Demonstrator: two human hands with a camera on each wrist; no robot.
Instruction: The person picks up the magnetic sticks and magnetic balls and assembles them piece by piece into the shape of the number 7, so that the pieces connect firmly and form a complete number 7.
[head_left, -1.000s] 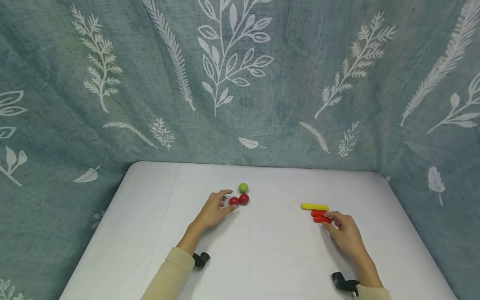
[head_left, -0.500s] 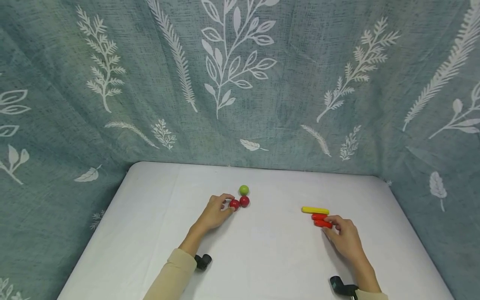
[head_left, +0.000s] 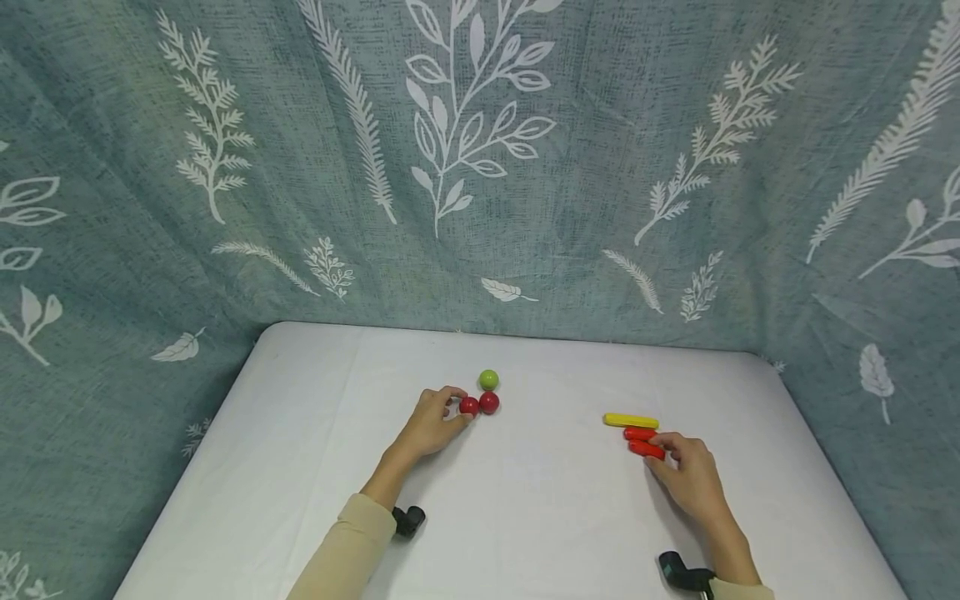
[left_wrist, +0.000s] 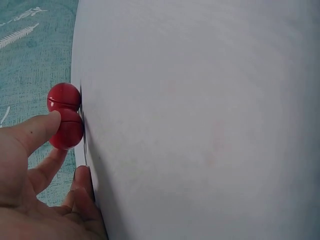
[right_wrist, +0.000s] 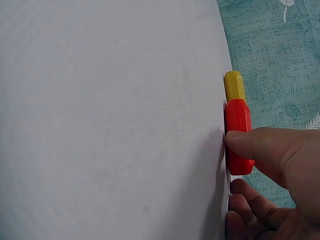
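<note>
Two red balls sit side by side in the head view, the left one (head_left: 468, 406) touching the right one (head_left: 489, 402), with a green ball (head_left: 489, 380) just behind. My left hand (head_left: 433, 423) pinches the left red ball between thumb and a finger; the left wrist view shows the thumb on that ball (left_wrist: 69, 131). Over on the right, my right hand (head_left: 692, 473) grips the right end of the nearer red stick (head_left: 645, 448). Another red stick (head_left: 638, 433) and a longer yellow stick (head_left: 631, 420) lie behind it.
The white table (head_left: 547, 500) has its far edge against a green leaf-patterned cloth (head_left: 570, 267). Black devices stick out at the left wrist (head_left: 410, 521) and the right wrist (head_left: 681, 573).
My left thumb and finger have drawn closer around the left red ball. The head view has shifted slightly; the balls and sticks keep their arrangement.
</note>
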